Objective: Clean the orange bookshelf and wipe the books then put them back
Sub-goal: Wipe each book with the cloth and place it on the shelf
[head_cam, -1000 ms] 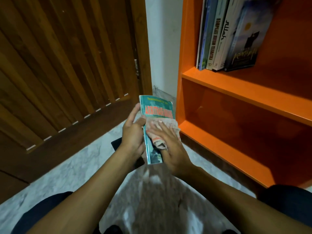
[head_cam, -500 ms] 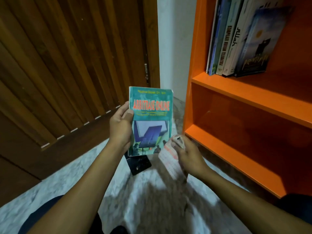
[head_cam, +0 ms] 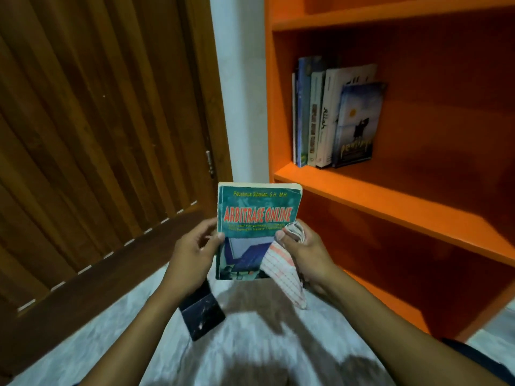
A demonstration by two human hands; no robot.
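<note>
On the far left stands a brown wooden door with slanted slats, and beside it runs a narrow strip of white wall. Below them is the pale marble floor, where a small dark flat object lies just under the left wrist; the view is too blurred to tell what it is. The left hand holds the left edge of a green book, with the thumb on the front cover and the fingers curled behind. The book is upright in front of the person, between both hands, and its red title reads "ARBITRASE ONLINE". The right hand has its grip closed around a striped cloth, pinching it against the right side of the cover, and the loose end of the cloth hangs down below the book. To the right is the orange bookshelf. On its middle shelf a row of books stands upright against the left wall, and the last one leans on its neighbours with its blue cover facing out.
</note>
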